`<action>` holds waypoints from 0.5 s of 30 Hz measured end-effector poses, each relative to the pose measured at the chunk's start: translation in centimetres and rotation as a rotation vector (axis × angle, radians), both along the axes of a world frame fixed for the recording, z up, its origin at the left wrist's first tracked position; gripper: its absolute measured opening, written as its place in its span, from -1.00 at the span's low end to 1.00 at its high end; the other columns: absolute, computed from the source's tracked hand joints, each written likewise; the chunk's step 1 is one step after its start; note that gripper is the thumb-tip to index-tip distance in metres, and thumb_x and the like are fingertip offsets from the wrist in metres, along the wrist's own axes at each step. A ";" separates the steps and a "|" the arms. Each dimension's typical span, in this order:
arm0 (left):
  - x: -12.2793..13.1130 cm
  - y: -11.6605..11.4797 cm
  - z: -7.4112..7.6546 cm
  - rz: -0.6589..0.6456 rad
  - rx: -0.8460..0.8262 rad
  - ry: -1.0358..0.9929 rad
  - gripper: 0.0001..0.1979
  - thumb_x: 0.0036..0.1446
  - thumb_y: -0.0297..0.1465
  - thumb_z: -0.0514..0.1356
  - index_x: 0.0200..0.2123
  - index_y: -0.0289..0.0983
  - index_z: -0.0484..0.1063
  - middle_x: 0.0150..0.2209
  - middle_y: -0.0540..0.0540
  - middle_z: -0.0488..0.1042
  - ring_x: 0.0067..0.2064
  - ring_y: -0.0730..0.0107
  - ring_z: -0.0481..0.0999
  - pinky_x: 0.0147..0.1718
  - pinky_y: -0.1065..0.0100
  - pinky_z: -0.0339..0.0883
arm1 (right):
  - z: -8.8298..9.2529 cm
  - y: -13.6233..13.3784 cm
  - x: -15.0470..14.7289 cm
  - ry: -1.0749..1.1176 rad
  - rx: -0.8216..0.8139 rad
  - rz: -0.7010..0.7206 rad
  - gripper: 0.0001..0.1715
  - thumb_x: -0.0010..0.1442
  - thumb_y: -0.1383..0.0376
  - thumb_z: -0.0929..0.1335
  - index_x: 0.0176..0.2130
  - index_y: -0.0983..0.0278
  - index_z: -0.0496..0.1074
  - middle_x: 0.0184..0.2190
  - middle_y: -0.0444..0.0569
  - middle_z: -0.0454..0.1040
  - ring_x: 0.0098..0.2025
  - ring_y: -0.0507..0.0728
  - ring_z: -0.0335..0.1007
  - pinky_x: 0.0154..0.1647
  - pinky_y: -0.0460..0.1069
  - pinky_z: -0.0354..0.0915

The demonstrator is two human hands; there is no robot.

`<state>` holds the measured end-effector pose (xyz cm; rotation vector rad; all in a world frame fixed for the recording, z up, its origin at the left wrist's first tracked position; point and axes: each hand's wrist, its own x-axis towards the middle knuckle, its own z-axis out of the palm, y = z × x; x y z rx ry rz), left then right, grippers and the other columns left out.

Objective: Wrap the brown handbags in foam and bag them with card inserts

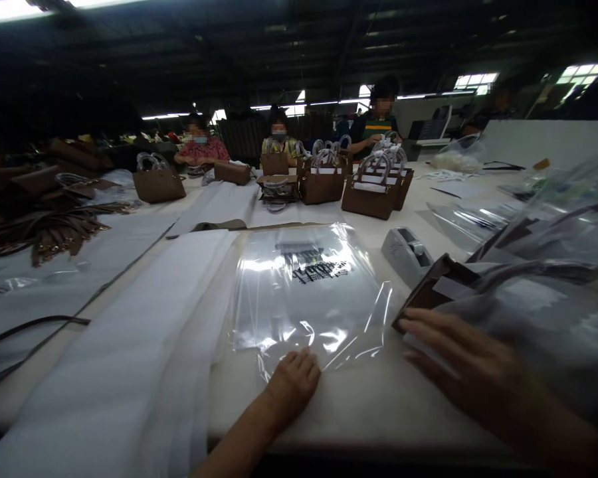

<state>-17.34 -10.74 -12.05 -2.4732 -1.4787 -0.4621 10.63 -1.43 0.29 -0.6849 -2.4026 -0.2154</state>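
Observation:
In the middle of the table lie clear plastic bags [279, 292] with black printing, flat and shiny. At their near edge is my left hand [295, 385], its fingers curled down and pressed together on the plastic. To the right, my right hand [453, 352] is slightly blurred, its fingers stretched out against the lower edge of a brown handbag [436, 275]. This handbag leans among other plastic-covered bags. How far my right thumb wraps round it is hidden.
White sheets [144, 332] are stacked on the left. A grey tape dispenser [407, 255] stands behind the handbag. Brown straps [50, 232] are piled far left. Several finished handbags [369, 189] stand at the back, where a few people [376, 129] work.

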 end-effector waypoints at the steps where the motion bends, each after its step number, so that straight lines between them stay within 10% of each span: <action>1: -0.6 0.1 0.3 0.034 0.000 -0.004 -0.78 0.14 -0.60 -0.06 -0.30 -0.30 0.34 -0.26 -0.11 0.46 -0.14 0.33 0.44 -0.23 0.31 0.32 | -1.2 0.5 -0.7 -0.043 -0.003 -0.011 -0.66 0.17 0.19 0.27 -0.08 0.26 0.37 -0.07 0.02 0.38 -0.04 0.16 0.32 -0.05 0.05 0.32; 8: -3.6 0.5 2.6 0.373 -0.035 -0.061 -0.78 0.16 -0.53 -0.06 -0.48 -0.28 0.28 -0.52 -0.03 0.33 -0.49 0.44 0.34 -0.48 0.41 0.23 | -5.7 2.0 -3.5 -0.040 -0.032 -0.010 -0.77 0.19 0.28 0.25 -0.16 0.30 0.39 -0.17 0.05 0.43 -0.13 0.14 0.34 -0.12 0.04 0.29; 15: -2.4 1.5 2.6 0.423 -0.195 -0.117 -0.80 0.14 -0.50 -0.02 -0.48 -0.26 0.31 -0.45 -0.03 0.33 -0.44 0.45 0.33 -0.46 0.43 0.18 | -11.6 1.8 -7.5 -0.185 -0.058 0.057 -0.77 0.20 0.43 0.19 -0.25 0.30 0.41 -0.31 -0.01 0.44 -0.24 0.13 0.32 -0.11 0.11 0.21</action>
